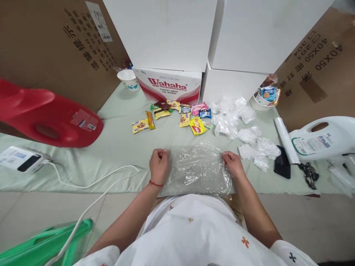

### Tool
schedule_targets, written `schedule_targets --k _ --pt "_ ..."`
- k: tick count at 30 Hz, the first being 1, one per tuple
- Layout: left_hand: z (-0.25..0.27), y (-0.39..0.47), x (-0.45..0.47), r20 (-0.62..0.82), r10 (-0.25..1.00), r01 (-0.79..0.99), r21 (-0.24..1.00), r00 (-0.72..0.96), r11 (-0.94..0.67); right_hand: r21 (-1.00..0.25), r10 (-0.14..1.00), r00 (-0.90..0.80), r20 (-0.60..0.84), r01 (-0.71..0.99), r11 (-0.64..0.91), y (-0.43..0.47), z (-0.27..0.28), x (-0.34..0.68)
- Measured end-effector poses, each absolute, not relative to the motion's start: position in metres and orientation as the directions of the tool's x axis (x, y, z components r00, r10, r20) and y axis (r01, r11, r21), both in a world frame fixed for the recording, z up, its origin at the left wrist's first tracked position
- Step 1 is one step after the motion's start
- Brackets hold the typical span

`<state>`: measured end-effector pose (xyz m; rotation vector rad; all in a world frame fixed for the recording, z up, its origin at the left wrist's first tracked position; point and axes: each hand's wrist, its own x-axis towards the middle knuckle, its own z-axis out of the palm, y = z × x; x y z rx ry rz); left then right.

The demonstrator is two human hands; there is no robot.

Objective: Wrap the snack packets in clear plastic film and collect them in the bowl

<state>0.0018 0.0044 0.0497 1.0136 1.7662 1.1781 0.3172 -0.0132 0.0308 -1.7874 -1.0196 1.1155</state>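
Observation:
A clear plastic bag (pixel 198 170) lies stretched flat at the table's front edge, close to my body. Its left side is pinched by my left hand (pixel 159 164), which wears a red cord at the wrist. On the opposite side, the fingers of my right hand (pixel 233 162) are closed on the bag's upper right corner. Beyond the bag, several small wrapped snacks are scattered, among them a yellow cookie packet (pixel 140 126) and a yellow-and-red wafer packet (pixel 197 126). Crumpled clear plastic bags (pixel 226 118) are heaped to the right of the snacks.
A red jug (pixel 52 114) lies at left beside a white power bank (pixel 23 159) with its cable. At right are a white jug (pixel 324 136), a plastic roll (pixel 286 140), a black phone-like object (pixel 282 162) and a paper bowl (pixel 262 103). White boxes (pixel 172 33) stand behind.

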Motion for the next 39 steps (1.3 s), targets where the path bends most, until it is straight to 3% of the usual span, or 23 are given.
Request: schedule_targets --k 2,4,6,8,10,13,19,21,26,29,32,39 --pt "0.061 -0.003 0.003 0.073 0.923 0.38 0.921 -0.378 0.083 -0.892 0.916 0.274 -0.292 0.266 -0.364 -0.011 0.029 0.316" --pt "0.068 -0.006 0.012 0.282 0.954 0.567 0.804 -0.101 -0.178 -0.889 0.926 0.251 -0.281 0.297 -0.35 -0.009 0.028 0.314" --pt "0.067 0.0 0.023 0.299 0.92 0.633 0.668 0.251 -0.39 -0.889 0.94 0.226 -0.255 0.328 -0.32 -0.006 0.027 0.313" --pt "0.056 0.013 0.031 0.205 0.894 0.698 0.564 0.398 -0.44 -0.887 0.954 0.209 -0.215 0.366 -0.281 -0.006 0.026 0.314" --pt "0.04 0.027 0.033 0.118 0.917 0.79 0.473 0.381 -0.389 -0.872 0.961 0.214 -0.175 0.419 -0.253 -0.007 0.025 0.32" --pt "0.019 0.037 0.029 0.095 0.938 0.855 0.387 0.334 -0.344 -0.832 0.957 0.233 -0.171 0.486 -0.267 -0.011 0.025 0.332" --pt "0.013 0.028 0.024 0.124 0.917 0.845 0.358 0.379 -0.397 -0.737 0.958 0.258 -0.125 0.622 -0.264 0.014 0.033 0.328" --pt "0.016 0.03 0.02 0.114 0.926 0.854 0.36 0.359 -0.375 -0.698 0.974 0.194 -0.119 0.681 -0.221 0.031 0.035 0.322" --pt "0.018 0.041 -0.006 0.097 0.949 0.878 0.36 0.3 -0.315 -0.427 0.961 0.166 -0.22 0.87 -0.248 0.064 0.046 0.318" --pt "0.015 0.044 -0.017 0.11 0.934 0.869 0.346 0.339 -0.355 -0.302 0.984 0.157 -0.083 0.937 -0.175 0.08 0.066 0.303" --pt "0.014 0.044 -0.019 0.117 0.932 0.876 0.318 0.342 -0.362 -0.292 0.996 0.084 0.039 0.954 -0.069 0.106 0.084 0.263" --pt "0.013 0.041 -0.018 0.112 0.935 0.9 0.255 0.336 -0.354 -0.073 0.962 0.13 -0.242 0.986 -0.152 0.152 0.082 0.203"
